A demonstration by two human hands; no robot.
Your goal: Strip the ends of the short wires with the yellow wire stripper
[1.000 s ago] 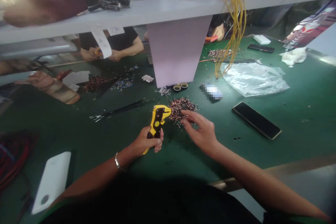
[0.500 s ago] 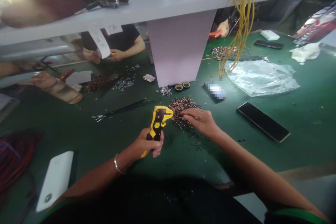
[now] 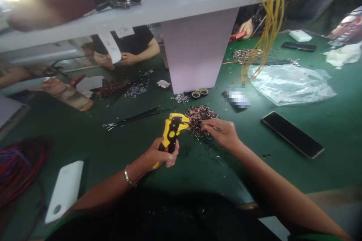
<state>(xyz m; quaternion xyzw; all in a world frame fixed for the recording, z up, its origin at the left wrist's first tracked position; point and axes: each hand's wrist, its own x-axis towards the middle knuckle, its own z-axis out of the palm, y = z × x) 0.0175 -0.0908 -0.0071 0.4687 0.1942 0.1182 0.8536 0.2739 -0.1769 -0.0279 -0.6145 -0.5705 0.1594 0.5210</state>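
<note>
The right hand (image 3: 222, 133) has drawn its fingers into a pinch at the near edge of the pile of copper-tipped wire pieces (image 3: 201, 117), holding one or not I cannot tell, while the left hand (image 3: 162, 154) grips a yellow wire stripper (image 3: 172, 131) just beside the pile on the green surface (image 3: 283, 180).

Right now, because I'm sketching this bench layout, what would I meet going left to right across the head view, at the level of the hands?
red-and-blue wire bundle, white flat device, yellow-and-black wire stripper, right hand, black smartphone
</note>
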